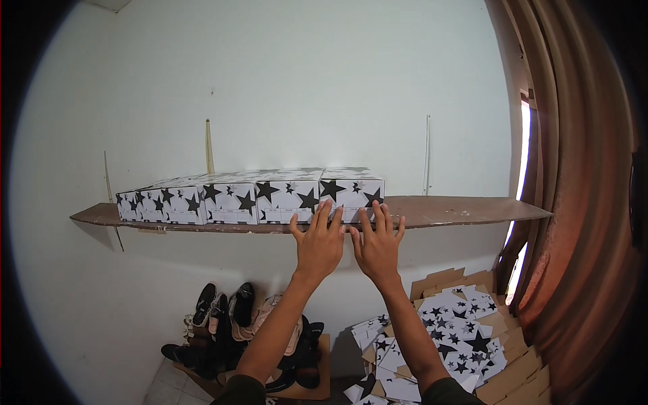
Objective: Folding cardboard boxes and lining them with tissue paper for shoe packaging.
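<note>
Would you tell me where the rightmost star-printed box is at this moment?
In the head view, the rightmost star-printed box sits on the wooden shelf near centre, ending the box row, with the left hand and right hand at its front.

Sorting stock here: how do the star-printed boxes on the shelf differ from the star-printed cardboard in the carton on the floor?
The white, black-starred boxes on the brown wooden shelf are assembled and lined in a row; the star-printed cardboard sheets lie flat and loosely piled. Both hands touch the boxes, not the sheets. They share the print.
</note>
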Demonstrator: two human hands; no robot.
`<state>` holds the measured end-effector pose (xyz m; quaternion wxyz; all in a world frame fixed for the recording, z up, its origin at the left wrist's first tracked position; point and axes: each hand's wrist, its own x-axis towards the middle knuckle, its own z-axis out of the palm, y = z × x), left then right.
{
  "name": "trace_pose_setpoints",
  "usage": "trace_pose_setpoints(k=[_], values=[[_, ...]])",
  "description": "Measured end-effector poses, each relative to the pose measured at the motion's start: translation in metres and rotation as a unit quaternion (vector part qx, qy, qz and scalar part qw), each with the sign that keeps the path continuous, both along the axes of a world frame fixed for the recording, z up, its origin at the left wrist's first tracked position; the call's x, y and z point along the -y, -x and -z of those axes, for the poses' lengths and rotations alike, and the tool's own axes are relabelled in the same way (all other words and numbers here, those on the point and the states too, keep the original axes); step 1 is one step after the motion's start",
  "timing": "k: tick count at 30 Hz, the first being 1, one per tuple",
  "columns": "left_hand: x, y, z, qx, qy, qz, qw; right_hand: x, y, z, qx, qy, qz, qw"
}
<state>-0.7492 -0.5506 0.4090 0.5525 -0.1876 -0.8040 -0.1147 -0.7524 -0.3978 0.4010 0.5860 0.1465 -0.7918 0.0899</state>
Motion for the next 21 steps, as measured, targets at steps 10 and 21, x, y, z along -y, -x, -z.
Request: trace_pose_setpoints(k=[10,21], values=[[-0.003,0.0,0.0,-0.006,-0.012,0.031,0.999,-0.01,0.005,0.006,-0.001,-0.022,-0.008,1.0],[0.019,-0.081,0.064,0.108,-0.184,0.273,0.938,0.001,-0.08,0.045,0.138,0.077,-0.227,0.961]])
